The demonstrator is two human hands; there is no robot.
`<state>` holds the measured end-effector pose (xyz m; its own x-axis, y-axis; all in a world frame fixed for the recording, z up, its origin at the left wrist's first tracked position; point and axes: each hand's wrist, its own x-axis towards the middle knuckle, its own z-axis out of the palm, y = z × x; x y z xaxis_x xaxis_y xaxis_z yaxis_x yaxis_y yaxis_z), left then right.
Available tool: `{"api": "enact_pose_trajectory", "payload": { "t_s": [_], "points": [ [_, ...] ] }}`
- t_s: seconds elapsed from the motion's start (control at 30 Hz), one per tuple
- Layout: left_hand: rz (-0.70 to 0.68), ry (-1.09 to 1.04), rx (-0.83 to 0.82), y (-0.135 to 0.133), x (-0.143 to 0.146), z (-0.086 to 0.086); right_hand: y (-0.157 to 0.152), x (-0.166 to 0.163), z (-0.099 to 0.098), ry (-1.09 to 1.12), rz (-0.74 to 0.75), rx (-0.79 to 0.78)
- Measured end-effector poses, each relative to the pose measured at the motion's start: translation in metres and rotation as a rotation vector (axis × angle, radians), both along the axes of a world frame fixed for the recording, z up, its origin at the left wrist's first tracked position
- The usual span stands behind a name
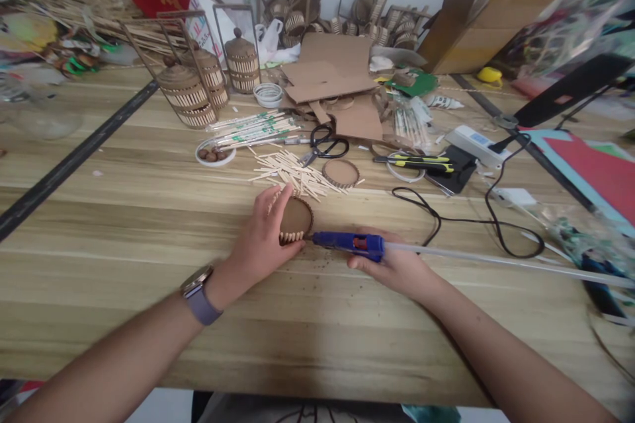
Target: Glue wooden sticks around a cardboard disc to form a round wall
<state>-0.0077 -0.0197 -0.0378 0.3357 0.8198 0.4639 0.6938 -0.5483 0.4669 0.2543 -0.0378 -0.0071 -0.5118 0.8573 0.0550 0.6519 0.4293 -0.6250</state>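
My left hand [260,238] is closed around a round brown cardboard disc [296,217] with short wooden sticks fixed along its near edge; it rests on the wooden table [149,211]. My right hand [391,268] grips a blue glue gun [347,242], lying flat, with its nozzle touching the disc's right edge. A long clear glue stick [496,259] trails from the gun to the right. A loose pile of short wooden sticks [292,172] lies just behind the disc, beside a second notched disc [340,172].
Black scissors [325,143], a utility knife [414,161], a small bowl of nuts [215,154], finished stick baskets [191,89], cardboard pieces [332,76] and a looping black cable [496,211] crowd the far half of the table. A tablet [570,89] stands at the right.
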Motion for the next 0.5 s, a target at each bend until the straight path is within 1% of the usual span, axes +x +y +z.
{"api": "enact_pose_trajectory", "payload": {
  "t_s": [0.1,0.2,0.37,0.43,0.5],
  "points": [
    [-0.004,0.001,0.008,0.0,0.0,0.0,-0.001,-0.001,0.001,0.018,-0.009,-0.005],
    [-0.01,0.004,0.012,0.0,0.0,0.001,-0.001,-0.002,0.001,0.041,-0.041,-0.047],
    [-0.004,0.02,-0.007,-0.001,0.0,0.004,0.005,0.007,0.004,0.124,-0.219,-0.123],
    [-0.002,0.026,-0.006,-0.001,0.001,0.004,0.01,0.014,0.009,0.169,-0.229,-0.241],
    [-0.001,0.028,-0.004,-0.001,0.001,0.004,0.015,0.023,0.016,0.198,-0.171,-0.461]
  ]
}}
